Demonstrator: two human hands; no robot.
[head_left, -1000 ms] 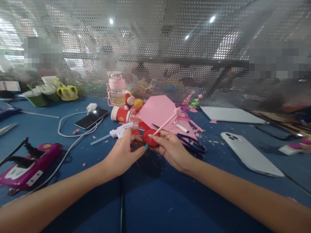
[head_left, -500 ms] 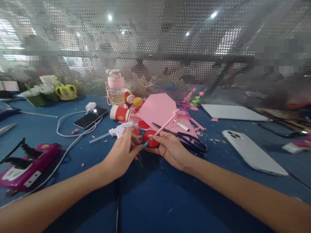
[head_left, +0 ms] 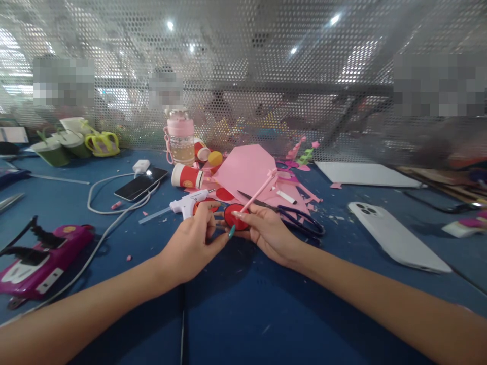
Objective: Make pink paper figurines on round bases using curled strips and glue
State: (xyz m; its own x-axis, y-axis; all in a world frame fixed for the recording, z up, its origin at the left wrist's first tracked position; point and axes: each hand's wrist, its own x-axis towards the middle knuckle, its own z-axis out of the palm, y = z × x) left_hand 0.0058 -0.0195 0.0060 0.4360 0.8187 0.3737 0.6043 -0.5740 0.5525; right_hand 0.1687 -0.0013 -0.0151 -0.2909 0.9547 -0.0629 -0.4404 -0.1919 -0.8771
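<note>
- Reaches over the blue table (head_left: 243,319) from the near left with the left forearm (head_left: 117,289), on a slant up toward the grip.
- Reaches in from the near right with the right forearm (head_left: 365,291), at a mirrored slant and nearly straight at the wrist.
- Holds the left hand (head_left: 188,248) just left of the grip, back upward, with a curled index finger and an outstretched thumb, teal nail at the lower rim of a red disc (head_left: 229,218).
- Impossible to tell from this view: pressure or mere closeness of the left fingertips at the disc's left side.
- With the right hand (head_left: 272,235), pinches the red disc at the centre of the grip, thumb across its face and other fingers underneath.
- Keeps a pink stick (head_left: 258,193) in the same grip, lower end by the right thumb, upper end leaning away to the right.
- Just beyond the grip, to the left: a white glue gun (head_left: 186,204).
- Just beyond, to the right: dark-handled scissors (head_left: 303,221), partly behind the right hand.
- Farther ahead: a pink paper sheet (head_left: 247,165) among scraps.
- Ahead and left: a tipped-over red and white paper cup (head_left: 187,176), then an upright pink-lidded bottle (head_left: 180,142).
- Farthest, beyond everything: a perforated metal panel (head_left: 243,66).
</note>
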